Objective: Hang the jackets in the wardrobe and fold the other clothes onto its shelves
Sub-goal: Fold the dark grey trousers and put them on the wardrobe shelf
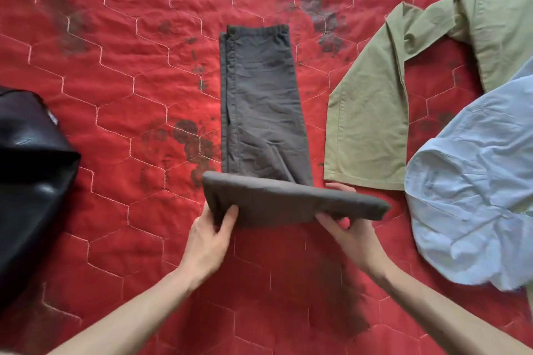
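Observation:
Dark grey trousers point(259, 101) lie lengthwise on the red quilt, waistband at the far end. Their near end is doubled over and lifted off the quilt. My left hand point(209, 236) pinches the left corner of that raised fold, thumb on top. My right hand point(350, 228) grips the fold's right part, fingers under it and thumb on the near side. An olive green garment point(375, 112) lies spread to the right of the trousers. A light blue shirt point(473, 181) lies crumpled at the right edge, partly over the olive one. A black leather jacket point(26, 181) sits at the left edge.
The red quilted bedspread point(121, 46) with hexagon stitching and faded dark flower prints covers the whole surface. Bare quilt stretches between the black jacket and the trousers, and also near me between my forearms.

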